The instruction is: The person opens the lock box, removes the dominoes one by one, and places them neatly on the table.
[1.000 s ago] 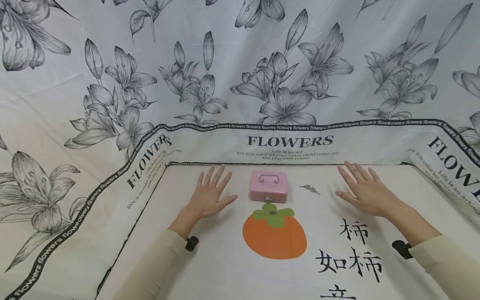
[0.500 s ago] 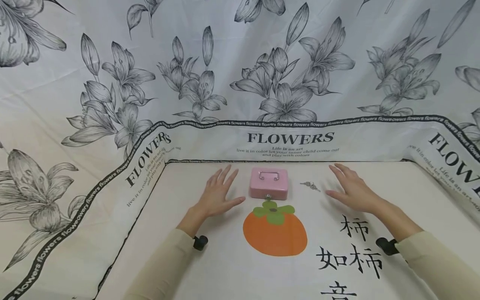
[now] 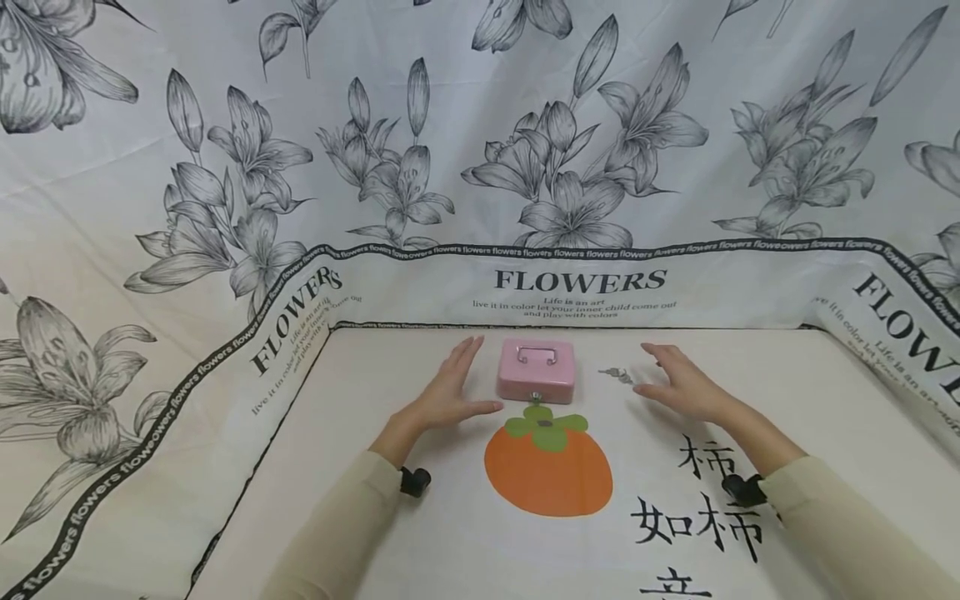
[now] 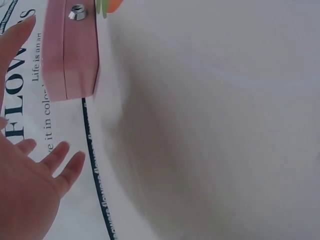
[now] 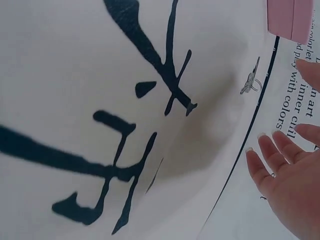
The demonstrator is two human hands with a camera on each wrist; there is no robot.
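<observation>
A pink metal cash box (image 3: 536, 371) with a wire handle on its lid sits near the table's back edge. Its round lock (image 4: 78, 12) shows on the front face, and the lid is down. To the box's left, my left hand (image 3: 447, 393) is held with thumb and fingers spread apart, not touching it. Small silver keys on a ring (image 3: 618, 375) lie to the right of the box. My right hand (image 3: 684, 387) hovers just right of the keys, its thumb tip close to them, holding nothing. In the right wrist view its palm (image 5: 295, 192) is bare.
The white table cover bears a printed orange persimmon (image 3: 549, 471) and black characters (image 3: 697, 525). A flowered curtain (image 3: 570, 167) with a lettered border hangs behind and along both sides. Each wrist carries a small black camera (image 3: 415, 481).
Both hands have moved inward, the left rightward to the box and the right leftward to the keys. The box and keys stay in place.
</observation>
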